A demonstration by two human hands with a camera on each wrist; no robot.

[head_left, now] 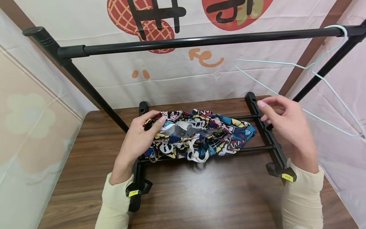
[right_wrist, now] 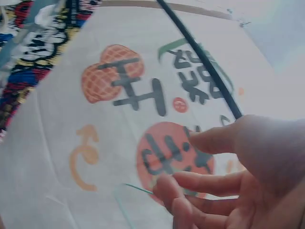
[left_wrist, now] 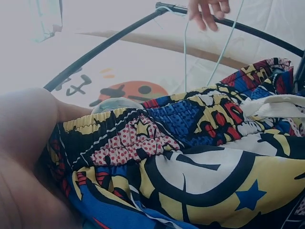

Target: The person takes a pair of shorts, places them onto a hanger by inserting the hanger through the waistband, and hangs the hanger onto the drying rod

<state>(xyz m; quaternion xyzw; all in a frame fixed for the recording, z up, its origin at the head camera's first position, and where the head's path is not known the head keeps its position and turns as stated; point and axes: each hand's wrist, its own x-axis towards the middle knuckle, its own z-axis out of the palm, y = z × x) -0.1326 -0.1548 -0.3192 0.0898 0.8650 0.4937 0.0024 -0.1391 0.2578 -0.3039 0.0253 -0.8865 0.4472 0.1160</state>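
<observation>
Comic-print shorts point(head_left: 228, 140), with a gathered elastic waistband point(left_wrist: 128, 138) and a white drawstring point(head_left: 197, 152), are held with the waist opening upward over the rack's lower bars. My left hand point(head_left: 140, 133) grips the waistband at its left end, the thumb over the opening. The right hand point(head_left: 288, 124) is raised beyond the shorts' right end, its fingers loosely bent and holding nothing. Behind that hand, a pale mint wire hanger point(head_left: 271, 62) hangs by its hook from the right end of the rack's top bar. In the right wrist view, the thumb and fingers point(right_wrist: 209, 183) are apart.
A black metal rack point(head_left: 171, 43) spans the work area, its top bar crossing above the hands. Its feet point(head_left: 274, 152) stand on a brown wooden table point(head_left: 200, 190). A white printed cloth point(head_left: 177, 79) hangs behind.
</observation>
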